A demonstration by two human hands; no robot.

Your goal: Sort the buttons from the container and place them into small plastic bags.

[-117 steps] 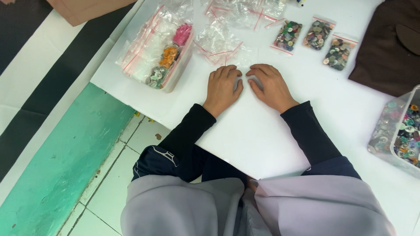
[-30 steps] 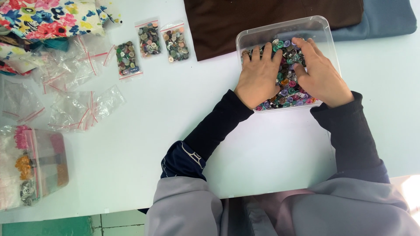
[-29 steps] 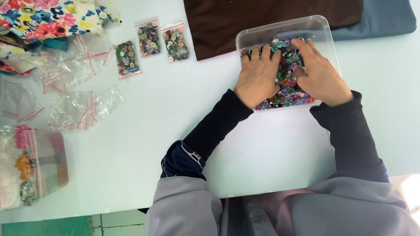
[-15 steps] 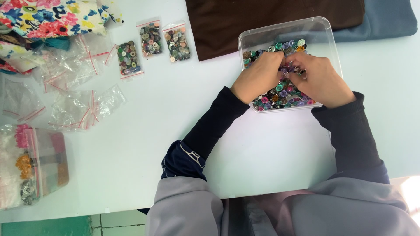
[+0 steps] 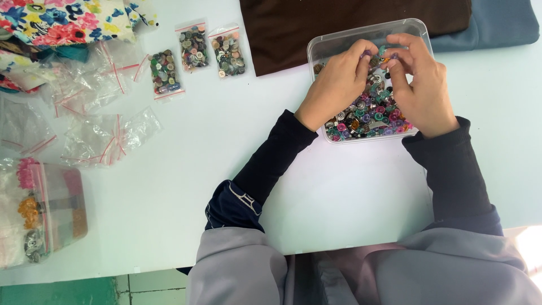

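Now my left hand (image 5: 337, 85) and my right hand (image 5: 420, 82) hover together over the clear plastic tub (image 5: 339, 45) of mixed buttons (image 5: 367, 116), which sits on the pale table (image 5: 197, 169) just in front of the brown cloth (image 5: 316, 28). Both sets of fingertips are pinched narrowly around a few small buttons lifted above the pile; how many I grip I cannot tell. Off to my left, three small zip bags (image 5: 195, 53) with red seal strips lie in a row, each filled with buttons. Near them are several empty clear bags (image 5: 107, 135), also red-striped. At the table's left edge sits a larger clear pouch (image 5: 42, 212) holding pink, orange and grey trims.
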